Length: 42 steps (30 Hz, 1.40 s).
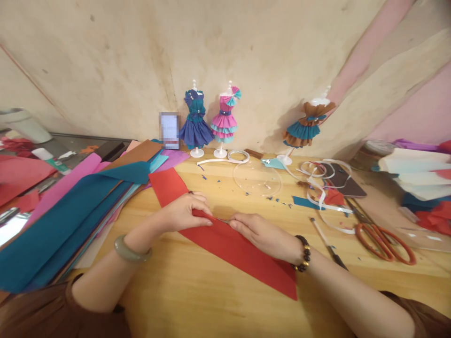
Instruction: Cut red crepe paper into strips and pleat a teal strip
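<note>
A long red strip of crepe-like paper lies slantwise across the wooden table. My left hand pinches its upper edge near the middle, where the paper is folded up between thumb and fingers. My right hand rests over the same edge a little to the right, fingers closed. A thin grey metal tip pokes out from its fingertips toward my left hand and touches the red paper; the rest of that tool is hidden in the hand.
Stacked coloured paper, teal on top, lies at left. Three dressed mini mannequins and a phone stand by the wall. At right are orange-handled scissors, a pen-like tool, white ribbon and paper scraps.
</note>
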{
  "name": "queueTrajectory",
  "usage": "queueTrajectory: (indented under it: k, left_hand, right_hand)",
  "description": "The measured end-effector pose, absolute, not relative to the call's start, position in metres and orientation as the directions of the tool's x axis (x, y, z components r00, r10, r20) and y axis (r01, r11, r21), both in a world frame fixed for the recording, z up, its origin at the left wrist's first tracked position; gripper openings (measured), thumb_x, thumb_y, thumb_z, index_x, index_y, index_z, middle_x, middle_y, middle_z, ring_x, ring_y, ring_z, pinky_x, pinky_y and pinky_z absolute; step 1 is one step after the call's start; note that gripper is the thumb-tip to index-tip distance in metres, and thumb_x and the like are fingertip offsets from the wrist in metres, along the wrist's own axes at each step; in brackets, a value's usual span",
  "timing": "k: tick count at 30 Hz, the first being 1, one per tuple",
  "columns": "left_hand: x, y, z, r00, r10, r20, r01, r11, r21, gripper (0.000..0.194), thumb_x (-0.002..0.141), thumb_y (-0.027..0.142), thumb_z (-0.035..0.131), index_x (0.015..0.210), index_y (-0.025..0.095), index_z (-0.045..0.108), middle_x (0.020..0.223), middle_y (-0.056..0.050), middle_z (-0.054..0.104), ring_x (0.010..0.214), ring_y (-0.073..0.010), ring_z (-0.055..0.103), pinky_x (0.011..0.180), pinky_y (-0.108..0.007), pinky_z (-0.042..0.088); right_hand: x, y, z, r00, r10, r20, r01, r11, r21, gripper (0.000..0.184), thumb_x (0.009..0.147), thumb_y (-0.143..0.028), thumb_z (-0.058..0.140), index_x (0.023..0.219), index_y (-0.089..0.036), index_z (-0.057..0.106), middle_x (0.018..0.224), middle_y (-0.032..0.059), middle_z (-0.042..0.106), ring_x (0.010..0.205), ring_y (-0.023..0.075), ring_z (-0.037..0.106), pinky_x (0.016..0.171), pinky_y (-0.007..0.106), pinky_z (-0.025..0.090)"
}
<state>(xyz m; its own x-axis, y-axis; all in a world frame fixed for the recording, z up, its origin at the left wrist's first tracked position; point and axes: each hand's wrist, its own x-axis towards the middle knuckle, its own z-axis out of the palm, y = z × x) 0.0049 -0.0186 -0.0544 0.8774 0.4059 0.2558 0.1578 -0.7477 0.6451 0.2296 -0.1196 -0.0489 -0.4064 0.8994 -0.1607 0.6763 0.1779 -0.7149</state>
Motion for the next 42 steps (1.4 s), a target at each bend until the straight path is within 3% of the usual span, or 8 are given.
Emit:
queueTrajectory:
  k: [9, 17, 42]
  left_hand:
    - [0.005, -0.02, -0.053, 0.877, 0.427, 0.22, 0.194, -0.734, 0.651, 0.015, 0.081, 0.032, 0.069, 0.078, 0.017, 0.072, 0.076, -0.004, 0.066, 0.077, -0.0146, 0.06, 0.076, -0.027, 0.045]
    - [0.006, -0.02, -0.054, 0.874, 0.433, 0.222, 0.195, -0.729, 0.656, 0.011, 0.078, 0.028, 0.071, 0.079, 0.017, 0.072, 0.077, -0.004, 0.067, 0.079, -0.0153, 0.061, 0.077, -0.027, 0.045]
    - [0.007, -0.022, -0.057, 0.869, 0.449, 0.209, 0.206, -0.71, 0.673, 0.013, 0.078, 0.029, 0.071, 0.078, 0.016, 0.07, 0.079, -0.005, 0.066, 0.082, -0.0157, 0.059, 0.08, -0.027, 0.045]
  right_hand:
    - [0.233, -0.117, -0.053, -0.392, 0.911, -0.129, 0.665, 0.184, -0.724, 0.043, 0.099, -0.049, 0.027, 0.083, -0.021, 0.055, 0.081, 0.0027, 0.061, 0.072, 0.0157, 0.055, 0.07, 0.03, 0.042]
    - [0.234, -0.117, -0.052, -0.419, 0.894, -0.157, 0.665, 0.185, -0.724, 0.04, 0.099, -0.046, 0.032, 0.098, -0.019, 0.06, 0.093, 0.0071, 0.066, 0.081, 0.0188, 0.06, 0.076, 0.032, 0.043]
    - [0.221, -0.116, -0.053, -0.374, 0.917, -0.138, 0.714, 0.189, -0.674, 0.036, 0.1, -0.041, 0.03, 0.084, -0.02, 0.053, 0.079, 0.0027, 0.061, 0.07, 0.016, 0.054, 0.067, 0.028, 0.038]
